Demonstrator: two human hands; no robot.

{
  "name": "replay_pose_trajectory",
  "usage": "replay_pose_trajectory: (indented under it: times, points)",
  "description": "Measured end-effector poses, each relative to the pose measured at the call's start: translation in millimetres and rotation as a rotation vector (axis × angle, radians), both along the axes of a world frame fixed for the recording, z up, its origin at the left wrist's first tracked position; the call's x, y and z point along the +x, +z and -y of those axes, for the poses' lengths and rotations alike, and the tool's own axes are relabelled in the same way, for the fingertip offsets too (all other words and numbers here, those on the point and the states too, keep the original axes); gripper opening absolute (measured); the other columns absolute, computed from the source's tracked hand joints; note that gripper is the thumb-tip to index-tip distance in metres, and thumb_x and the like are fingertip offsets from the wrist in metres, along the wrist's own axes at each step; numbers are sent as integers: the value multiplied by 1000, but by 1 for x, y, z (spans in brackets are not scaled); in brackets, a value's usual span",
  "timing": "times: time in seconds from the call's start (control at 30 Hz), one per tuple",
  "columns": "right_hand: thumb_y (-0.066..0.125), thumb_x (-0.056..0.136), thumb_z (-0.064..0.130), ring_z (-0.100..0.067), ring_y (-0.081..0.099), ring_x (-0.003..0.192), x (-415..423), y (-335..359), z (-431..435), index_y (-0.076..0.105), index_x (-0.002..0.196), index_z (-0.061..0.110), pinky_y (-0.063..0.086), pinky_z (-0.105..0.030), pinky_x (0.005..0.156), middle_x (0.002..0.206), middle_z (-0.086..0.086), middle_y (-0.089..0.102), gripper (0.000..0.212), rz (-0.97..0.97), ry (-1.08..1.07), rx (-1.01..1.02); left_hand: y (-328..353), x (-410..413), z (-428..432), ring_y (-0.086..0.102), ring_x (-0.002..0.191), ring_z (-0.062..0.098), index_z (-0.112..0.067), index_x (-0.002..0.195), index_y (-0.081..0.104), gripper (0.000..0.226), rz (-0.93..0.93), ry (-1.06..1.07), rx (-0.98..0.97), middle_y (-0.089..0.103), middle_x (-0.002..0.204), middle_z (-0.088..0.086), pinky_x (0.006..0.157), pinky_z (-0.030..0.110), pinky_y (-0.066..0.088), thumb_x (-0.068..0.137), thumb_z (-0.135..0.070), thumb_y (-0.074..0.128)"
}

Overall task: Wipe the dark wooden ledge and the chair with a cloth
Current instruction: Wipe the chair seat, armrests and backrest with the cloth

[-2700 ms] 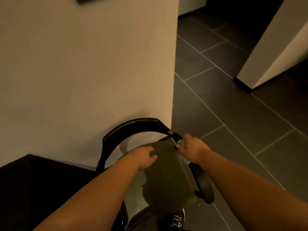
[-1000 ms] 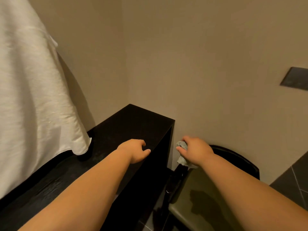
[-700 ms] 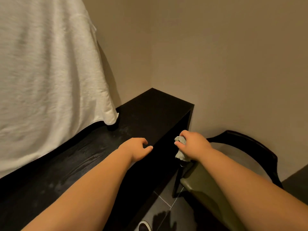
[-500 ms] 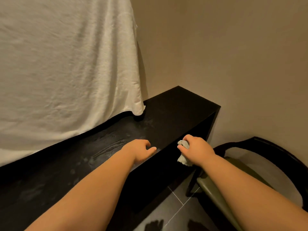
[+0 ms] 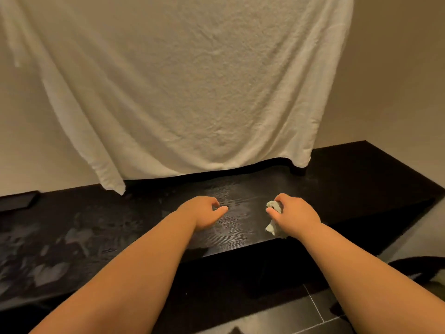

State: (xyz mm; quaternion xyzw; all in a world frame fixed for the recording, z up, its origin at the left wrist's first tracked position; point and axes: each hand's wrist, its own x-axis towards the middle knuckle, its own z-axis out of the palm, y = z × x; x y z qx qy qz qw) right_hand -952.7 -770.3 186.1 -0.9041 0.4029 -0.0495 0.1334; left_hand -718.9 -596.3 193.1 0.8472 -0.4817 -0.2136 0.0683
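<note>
The dark wooden ledge [image 5: 349, 179] runs across the view from left to right, its top streaked with pale smears. My right hand [image 5: 295, 216] grips a small crumpled pale cloth [image 5: 272, 226] above the ledge's front part, right of centre. My left hand [image 5: 204, 213] hovers over the ledge beside it with loosely curled fingers and holds nothing. Only a dark curved bit of the chair [image 5: 414, 268] shows at the lower right edge.
A large white towel [image 5: 192, 92] hangs down the beige wall and its lower edge reaches the back of the ledge. A flat dark object [image 5: 16, 201] lies at the ledge's far left. Dark floor tiles [image 5: 289, 314] show below the ledge.
The view has swung left from the chair to face the ledge squarely. Both hands have moved from beside the ledge's end to above its top; the cloth stays in my right hand.
</note>
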Motion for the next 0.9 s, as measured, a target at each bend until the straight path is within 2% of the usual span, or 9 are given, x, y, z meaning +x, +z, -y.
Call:
replay_pose_trajectory:
  times: [0.13, 0.37, 0.5, 0.63, 0.77, 0.9]
  points:
    - [54, 97, 61, -19, 62, 89, 86, 5, -71, 56, 126, 28, 56, -40, 75, 103, 4, 68, 44, 19, 144, 3, 2, 75, -104, 63, 116, 21, -30, 136, 62, 59, 15, 148, 56, 66, 132, -2, 103, 43, 52, 99, -72, 43]
    - [53, 98, 60, -19, 57, 88, 212, 6, -182, 56, 126, 26, 50, -38, 73, 107, 2, 68, 44, 52, 335, -4, 10, 182, -257, 64, 112, 18, -31, 134, 62, 54, 44, 372, 39, 68, 127, -4, 100, 42, 53, 100, -69, 45]
    - [54, 98, 59, -19, 54, 84, 270, 5, -241, 57, 126, 25, 46, -35, 71, 103, 1, 67, 44, 68, 425, 28, 3, 214, -333, 63, 115, 19, -29, 136, 61, 58, 34, 445, 40, 67, 131, -3, 101, 43, 53, 98, -70, 46]
    - [54, 97, 60, -19, 57, 85, 318, 4, -291, 56, 122, 27, 50, -37, 73, 97, 4, 62, 41, 61, 505, 55, -1, 236, -392, 62, 120, 20, -28, 139, 60, 59, 29, 517, 54, 66, 134, -3, 102, 42, 52, 100, -69, 47]
    - [53, 96, 61, -20, 61, 91, 360, -1, -332, 58, 122, 28, 53, -39, 77, 102, 3, 67, 42, 61, 595, 61, -7, 252, -441, 62, 120, 20, -28, 141, 59, 58, 28, 587, 58, 66, 135, -2, 103, 43, 52, 100, -68, 47]
    - [53, 96, 61, -19, 62, 89, 401, -6, -363, 58, 119, 28, 56, -41, 78, 99, 3, 67, 41, 48, 684, 72, -14, 267, -475, 62, 120, 22, -24, 142, 58, 58, 29, 650, 81, 65, 136, 0, 101, 41, 52, 102, -65, 48]
